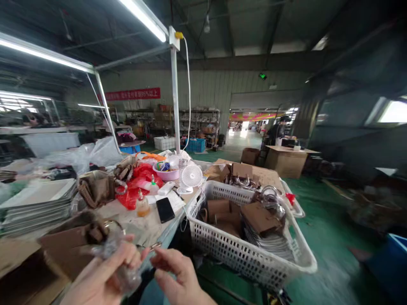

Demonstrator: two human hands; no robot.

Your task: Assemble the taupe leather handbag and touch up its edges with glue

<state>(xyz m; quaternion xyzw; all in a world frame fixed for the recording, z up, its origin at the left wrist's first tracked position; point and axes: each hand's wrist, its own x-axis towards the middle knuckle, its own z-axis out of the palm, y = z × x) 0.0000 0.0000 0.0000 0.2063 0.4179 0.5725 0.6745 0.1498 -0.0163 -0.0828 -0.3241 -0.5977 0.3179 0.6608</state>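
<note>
My left hand [106, 271] is closed around a crumpled clear plastic wrapping [129, 277]; what is inside it cannot be made out. Beside the knuckles curves a shiny metal hoop [116, 224], partly hidden by the plastic. My right hand [179, 273] has its fingers bent, its fingertips at a small shiny metal piece [155, 245] between the two hands. Motion blur hides the piece's exact kind. Just left of my left hand stands an open cardboard box [66, 245] with brown pieces in it.
A white plastic basket [229, 250] with cardboard and stacked curved metal parts stands at the right. On the table lie a black phone [165, 210], a white fan [191, 177], a bottle of amber liquid [142, 206] and red plastic bags [130, 195]. Farther right, a person [279, 131] stands by a box.
</note>
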